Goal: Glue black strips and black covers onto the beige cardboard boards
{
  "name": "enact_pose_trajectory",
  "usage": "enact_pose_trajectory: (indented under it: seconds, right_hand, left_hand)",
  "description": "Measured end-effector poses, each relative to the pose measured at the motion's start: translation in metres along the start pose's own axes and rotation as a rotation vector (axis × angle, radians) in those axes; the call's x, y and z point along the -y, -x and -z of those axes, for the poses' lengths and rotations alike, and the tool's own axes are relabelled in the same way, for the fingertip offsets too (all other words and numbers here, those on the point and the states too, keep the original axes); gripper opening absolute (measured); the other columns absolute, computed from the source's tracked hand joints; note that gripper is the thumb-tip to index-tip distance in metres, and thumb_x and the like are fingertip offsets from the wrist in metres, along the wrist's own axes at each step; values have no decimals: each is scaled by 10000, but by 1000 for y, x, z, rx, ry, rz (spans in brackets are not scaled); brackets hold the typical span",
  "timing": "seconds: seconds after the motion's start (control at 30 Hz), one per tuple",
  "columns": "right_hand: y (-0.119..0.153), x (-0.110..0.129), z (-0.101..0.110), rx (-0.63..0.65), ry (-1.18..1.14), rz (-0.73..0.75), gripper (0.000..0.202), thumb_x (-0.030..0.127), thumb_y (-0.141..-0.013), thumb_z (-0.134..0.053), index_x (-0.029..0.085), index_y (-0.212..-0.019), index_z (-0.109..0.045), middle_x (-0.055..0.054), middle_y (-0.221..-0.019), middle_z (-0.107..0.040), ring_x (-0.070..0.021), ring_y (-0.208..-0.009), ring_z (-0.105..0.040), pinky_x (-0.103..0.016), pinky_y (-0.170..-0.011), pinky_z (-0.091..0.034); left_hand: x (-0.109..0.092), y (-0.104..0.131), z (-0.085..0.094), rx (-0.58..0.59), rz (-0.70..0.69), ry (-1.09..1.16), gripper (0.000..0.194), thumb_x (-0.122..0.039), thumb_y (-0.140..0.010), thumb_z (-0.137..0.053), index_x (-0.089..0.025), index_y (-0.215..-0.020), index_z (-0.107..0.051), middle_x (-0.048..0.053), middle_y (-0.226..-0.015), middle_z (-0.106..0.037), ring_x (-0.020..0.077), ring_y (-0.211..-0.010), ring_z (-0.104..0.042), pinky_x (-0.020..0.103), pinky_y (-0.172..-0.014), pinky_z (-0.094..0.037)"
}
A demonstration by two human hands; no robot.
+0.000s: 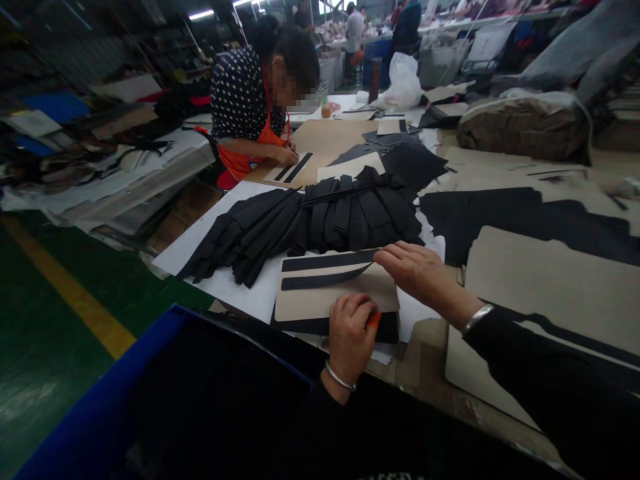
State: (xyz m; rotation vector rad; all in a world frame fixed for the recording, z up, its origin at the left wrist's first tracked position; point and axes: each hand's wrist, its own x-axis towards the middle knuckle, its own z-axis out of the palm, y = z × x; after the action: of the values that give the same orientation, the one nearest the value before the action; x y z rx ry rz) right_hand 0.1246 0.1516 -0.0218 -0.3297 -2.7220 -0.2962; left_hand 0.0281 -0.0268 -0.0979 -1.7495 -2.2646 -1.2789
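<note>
A beige board (320,303) lies in front of me with a dark sheet (310,325) under its near edge. One black strip (330,259) lies flat along its far side. A second black strip (315,280) runs below it, its right end lifted off the board. My right hand (417,270) is closed in a pinch on that raised end. My left hand (353,333) rests on the board's near edge, fingers curled around a small orange object (374,321), mostly hidden.
A large heap of black strips (350,210) lies just beyond the board. Larger beige boards (550,273) and dark sheets (520,217) are at right. Across the table, a person in an orange apron (237,157) bends over another striped board (290,168). A blue-edged bin (160,333) stands at lower left.
</note>
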Motion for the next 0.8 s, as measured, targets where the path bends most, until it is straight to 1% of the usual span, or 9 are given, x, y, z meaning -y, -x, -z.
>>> enact_pose_trajectory:
  seconds: [0.13, 0.27, 0.43, 0.53, 0.63, 0.8]
  right_hand:
    - [-3, 3, 8, -90, -40, -29, 190, 84, -987, -500, 183, -996, -662, -58, -971, -718, -198, -840, -562, -317, -761, -369]
    - [-11, 11, 22, -131, -55, -62, 225, 109, -1015, -462, 192, -982, -669, -52, -932, -719, -189, -842, -568, -309, -755, -368]
    - [-32, 31, 42, -283, -117, -111, 212, 193, -1035, -488, 205, -931, -673, -43, -849, -706, -185, -824, -575, -305, -741, -380]
    - [-47, 42, 57, -363, -142, -119, 227, 195, -1037, -483, 208, -903, -665, -38, -816, -697, -184, -806, -573, -305, -728, -379]
    - [-62, 49, 69, -383, -137, -100, 229, 188, -1034, -479, 209, -902, -665, -41, -817, -696, -190, -808, -569, -309, -716, -370]
    - [-82, 54, 82, -367, -103, -51, 189, 178, -1014, -503, 205, -929, -669, -46, -868, -700, -203, -836, -559, -313, -690, -347]
  left_hand:
    - [1, 1, -1, -5, 2, -13, 182, -136, -870, -704, -237, -1021, -699, 59, -1127, -717, 263, -1073, -594, 474, -939, -498]
    - [0, 1, 0, -8, 6, -29, 165, -155, -869, -705, -236, -1012, -701, 57, -1121, -720, 272, -1080, -595, 484, -947, -499]
    - [0, 3, 1, 15, 3, -41, 232, -129, -837, -723, -246, -1035, -691, 38, -1152, -721, 260, -1081, -593, 469, -944, -499]
    - [0, 4, -1, -2, -17, -32, 279, -81, -814, -717, -237, -1043, -685, 39, -1150, -717, 247, -1077, -598, 451, -958, -500]
    - [0, 6, -2, -14, -9, -50, 283, -79, -794, -733, -238, -1026, -693, 40, -1140, -716, 250, -1059, -601, 449, -948, -506]
    - [0, 7, -1, 8, 10, -10, 221, -161, -827, -747, -236, -1031, -704, 40, -1150, -716, 245, -1071, -596, 440, -962, -499]
